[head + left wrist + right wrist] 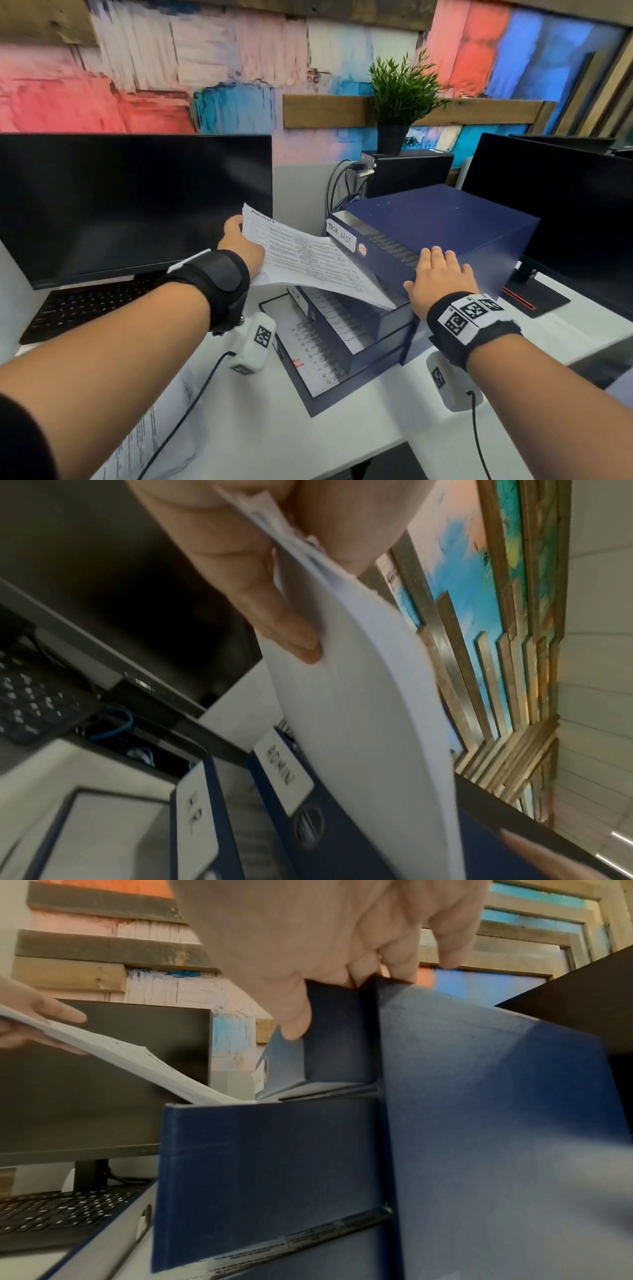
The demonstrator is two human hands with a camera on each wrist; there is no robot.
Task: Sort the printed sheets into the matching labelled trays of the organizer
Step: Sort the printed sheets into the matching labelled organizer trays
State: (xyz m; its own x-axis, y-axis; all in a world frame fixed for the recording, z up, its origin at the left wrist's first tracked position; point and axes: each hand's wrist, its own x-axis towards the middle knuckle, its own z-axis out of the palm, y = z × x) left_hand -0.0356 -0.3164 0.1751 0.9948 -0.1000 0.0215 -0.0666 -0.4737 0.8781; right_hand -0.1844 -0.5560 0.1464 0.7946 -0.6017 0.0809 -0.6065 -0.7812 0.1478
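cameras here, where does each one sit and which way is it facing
Head: on the head, looking down at the organizer; both forearms, left hand, right hand.
Left wrist: under the left palm, looking along fingers pinching the sheets.
Right wrist: beneath the right hand, facing the organizer's side.
All share sheets and organizer.

Painted plank wall (212,68), pink, red, blue. White desk (342,445); two dark monitors (130,205), keyboard (92,308), potted plant (400,99).

Sheets (308,260): thin white paper, matt. Organizer (445,222): dark blue, matt, probably board. Monitor (130,202): glossy black. Desk (359,438): smooth white.
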